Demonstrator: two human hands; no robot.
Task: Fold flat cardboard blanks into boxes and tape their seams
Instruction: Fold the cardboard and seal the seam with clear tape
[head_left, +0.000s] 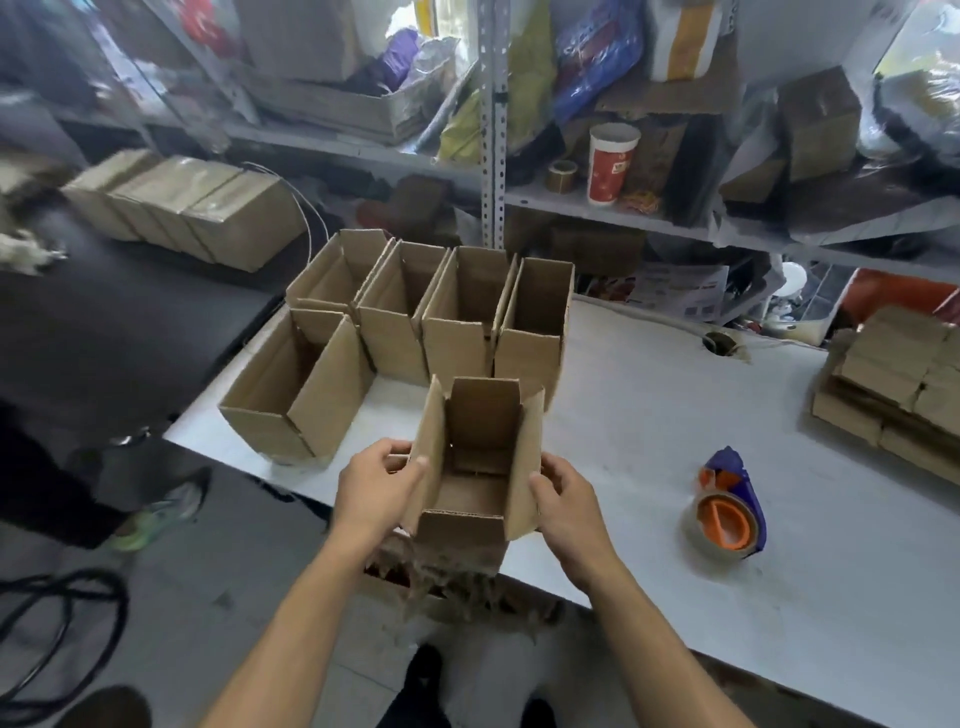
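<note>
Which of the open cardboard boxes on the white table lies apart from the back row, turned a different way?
The leftmost box, at the white table's left edge: it sits nearer and angled, unlike the four standing side by side.

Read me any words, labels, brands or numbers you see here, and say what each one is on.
None can be read.
Red and white paper cup on the shelf: logo too blurred.
White printed sheet under the shelf: text too small.
Brown cardboard box held in both hands: no print visible.
</note>
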